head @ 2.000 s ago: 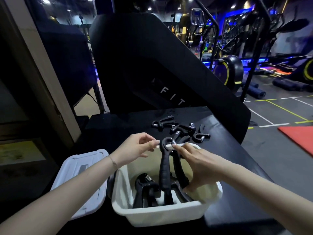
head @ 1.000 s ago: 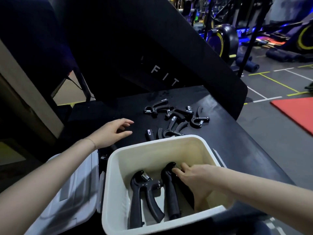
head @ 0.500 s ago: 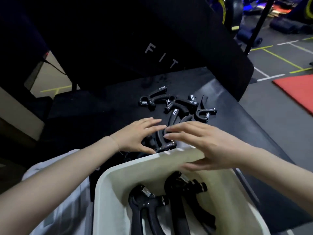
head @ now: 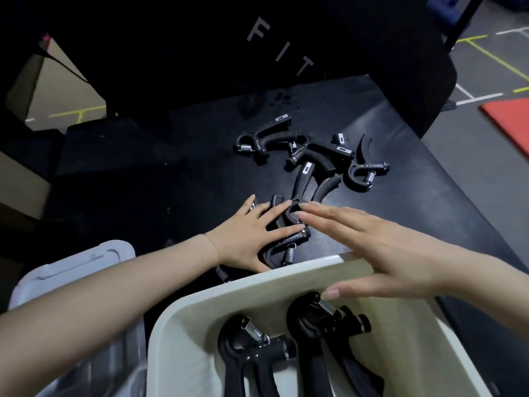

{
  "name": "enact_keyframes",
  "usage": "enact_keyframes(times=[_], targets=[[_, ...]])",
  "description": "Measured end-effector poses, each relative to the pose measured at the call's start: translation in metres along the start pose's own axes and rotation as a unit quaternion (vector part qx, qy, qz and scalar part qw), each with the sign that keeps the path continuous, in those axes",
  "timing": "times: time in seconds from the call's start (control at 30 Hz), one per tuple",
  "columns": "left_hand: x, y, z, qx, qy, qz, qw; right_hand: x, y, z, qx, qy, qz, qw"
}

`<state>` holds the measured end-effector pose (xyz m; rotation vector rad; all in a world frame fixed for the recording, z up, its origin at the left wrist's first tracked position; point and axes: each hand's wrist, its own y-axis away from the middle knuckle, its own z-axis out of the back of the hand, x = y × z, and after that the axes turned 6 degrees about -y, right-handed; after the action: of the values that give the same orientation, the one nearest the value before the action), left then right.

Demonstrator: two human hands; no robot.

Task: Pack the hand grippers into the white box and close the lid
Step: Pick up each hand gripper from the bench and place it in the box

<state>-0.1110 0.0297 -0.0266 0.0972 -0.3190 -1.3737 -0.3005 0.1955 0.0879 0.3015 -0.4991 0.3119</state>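
Head cam looking down: nearest is the white plastic box (head: 183, 333), open, with two black spring hand grippers (head: 257, 359) already lying in the bottom. Its pale grey plastic lid (head: 74, 270) sits off to the left, so closing is a long way off.

Just past the box's far rim, the left hand (head: 246, 239) is flat and spread, fingers resting on top of the nearest loose black gripper (head: 283, 245) but not wrapped round it. The right hand (head: 372, 247) is also flat and empty, hovering over the rim with its fingertips (head: 303, 209) reaching the same gripper. So neither hand has hold of anything yet.

These things look like hard moulded plastic with a steel coil, so I'd guess stiff, fairly light, not fragile, and awkward since the handles splay out and tangle. Best bet is probably closing round one handle, or both squeezed together, not the spring.

Further back on the black tabletop (head: 171, 181) is a jumbled pile of more grippers (head: 312, 156), some overlapping, so expect snags when lifting.
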Motion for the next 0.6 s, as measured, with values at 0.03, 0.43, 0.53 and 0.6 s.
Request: enact_keyframes(times=[0.03, 0.43, 0.53, 0.6], targets=[[0.0, 0.0, 0.0, -0.003, 0.0, -0.004, 1.0, 0.0, -0.001, 0.0, 0.006, 0.008, 0.002, 1.0], [0.0, 0.015, -0.002, -0.214, -0.066, -0.158, 0.962, -0.002, 0.0, -0.003, 0.02, 0.009, 0.002, 1.0], [-0.001, 0.017, 0.014, -0.25, -0.025, -0.121, 0.96, 0.001, 0.003, -0.002, 0.016, 0.023, -0.002, 1.0], [0.001, 0.021, 0.024, -0.243, 0.045, -0.072, 0.966, 0.004, 0.005, -0.001, 0.006, 0.029, -0.007, 1.0]])
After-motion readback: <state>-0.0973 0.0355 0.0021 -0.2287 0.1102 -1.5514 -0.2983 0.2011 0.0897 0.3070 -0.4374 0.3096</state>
